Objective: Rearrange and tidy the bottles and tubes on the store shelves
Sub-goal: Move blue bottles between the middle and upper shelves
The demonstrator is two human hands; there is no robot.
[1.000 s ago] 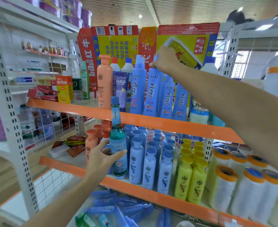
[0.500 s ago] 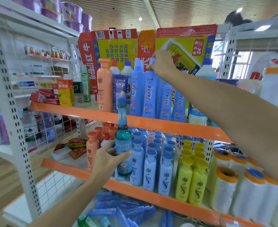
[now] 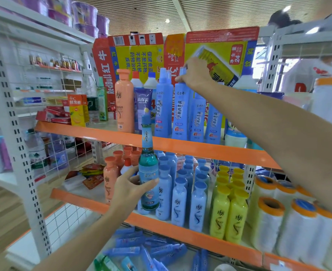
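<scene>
Left hand (image 3: 131, 189) curled round the lower body of a green glass bottle (image 3: 148, 173), thumb across the front label, fingers (image 3: 130, 171) wrapped behind. Held upright in front of the orange shelf edge (image 3: 200, 148), blue cap level with that edge, base down among the small blue bottles (image 3: 178, 202) of the shelf below. Clear blue-green liquid inside; Chinese characters down the neck label, small print near the base too fine to read.

Right hand (image 3: 195, 75) above the orange shelf edge, fingertips pinching the top of a tall blue spray bottle (image 3: 180, 112), which stands at the front of a row of like blue bottles. Vertical Chinese lettering on each, a round orange mark low down.

Left of that row, just above the same edge: a purple tube (image 3: 142, 104) with Chinese lettering, then a tall peach bottle (image 3: 124, 102). Behind them, flattened cartons (image 3: 139, 55) in red and yellow, upside down, reading "RedBull" and "24".

Below the orange shelf edge: peach bottles (image 3: 110, 178) to the left of the held one, yellow bottles (image 3: 228, 210) to the right, then white rolls with orange ends (image 3: 266, 222). Lowest down, blue tubes (image 3: 141, 245) lying loose in a heap.
</scene>
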